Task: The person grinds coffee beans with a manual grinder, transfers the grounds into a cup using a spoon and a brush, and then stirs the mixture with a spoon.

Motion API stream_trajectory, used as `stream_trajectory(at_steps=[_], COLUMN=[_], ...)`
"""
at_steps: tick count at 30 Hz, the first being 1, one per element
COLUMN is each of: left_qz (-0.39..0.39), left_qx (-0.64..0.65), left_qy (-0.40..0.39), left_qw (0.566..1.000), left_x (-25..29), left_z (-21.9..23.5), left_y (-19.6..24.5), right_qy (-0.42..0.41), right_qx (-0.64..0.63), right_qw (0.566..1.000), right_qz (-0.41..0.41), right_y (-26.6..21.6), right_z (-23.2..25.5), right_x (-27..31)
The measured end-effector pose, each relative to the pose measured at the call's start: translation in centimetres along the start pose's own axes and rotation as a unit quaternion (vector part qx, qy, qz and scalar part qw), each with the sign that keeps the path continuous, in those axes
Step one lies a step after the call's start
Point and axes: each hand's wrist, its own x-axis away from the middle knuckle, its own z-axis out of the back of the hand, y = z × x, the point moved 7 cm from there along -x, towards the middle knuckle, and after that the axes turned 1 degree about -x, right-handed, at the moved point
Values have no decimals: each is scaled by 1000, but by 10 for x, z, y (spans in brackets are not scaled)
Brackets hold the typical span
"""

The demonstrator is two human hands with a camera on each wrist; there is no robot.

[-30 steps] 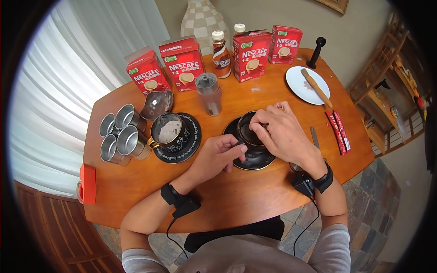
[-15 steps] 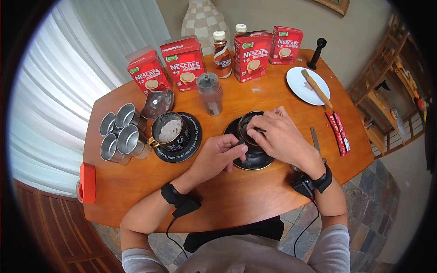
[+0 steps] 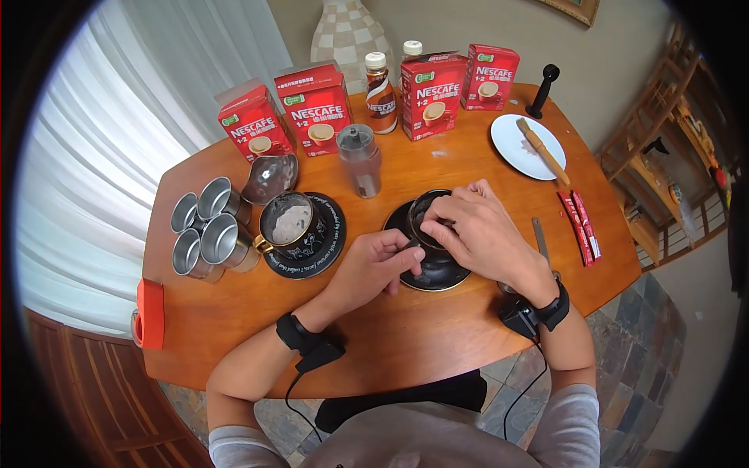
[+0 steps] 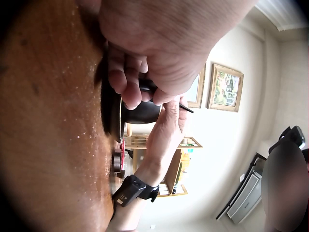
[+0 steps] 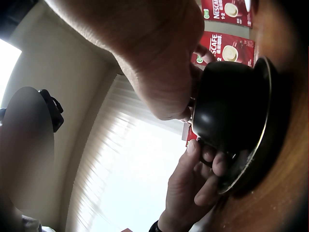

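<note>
- By the left edge of the table [image 3: 374,343] stand four metal cups [image 3: 248,253], just beside them a gold-handled cup [image 3: 267,222] with pale powder in it, on a black lettered saucer [image 3: 316,261].
- Left hand [image 3: 378,261]: thumb and fingers pinch the dark cup's handle, steadying it from its left side.
- The dark cup [image 5: 224,106] stands upright on its own black saucer [image 3: 437,279], slightly right of the table's middle, well in from the near edge; its contents cannot be made out.
- Right hand [image 3: 484,234]: fingers curl over the rim and seem to pinch a thin dark stick [image 4: 187,109]; their tips are partly hidden.
- The step in hand looks like stirring or working inside the dark cup. A further stroke would call for a firm left pinch and a stick held clear of the wall.
- Near the right edge lie a metal utensil [image 3: 540,236] and red sachets [image 3: 580,228], both untouched.
</note>
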Motion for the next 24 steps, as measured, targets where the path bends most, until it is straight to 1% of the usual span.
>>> stream_trajectory(at_steps=[1, 4, 13, 19, 22, 24], left_qz=[-1, -4, 6, -15, -12, -11], left_qx=[2, -4, -12, 7, 9, 11], left_qy=[0, -1, 5, 5, 6, 6], left_qw=[1000, 1000, 1000, 1000, 1000, 1000], left_x=[0, 0, 0, -1, 0, -1], left_z=[0, 0, 0, 0, 0, 0], left_y=[0, 0, 1, -1, -1, -1], right_qy=[-18, -35, -30, -30, -48, -43], right_qx=[-1, -5, 0, 8, 9, 8], right_qw=[1000, 999, 999, 999, 998, 999], right_qz=[-9, -25, -19, -19, -34, -29], right_y=[0, 4, 4, 5, 4, 5], right_z=[-1, -7, -7, -8, -7, -8], right_x=[0, 2, 2, 3, 2, 3])
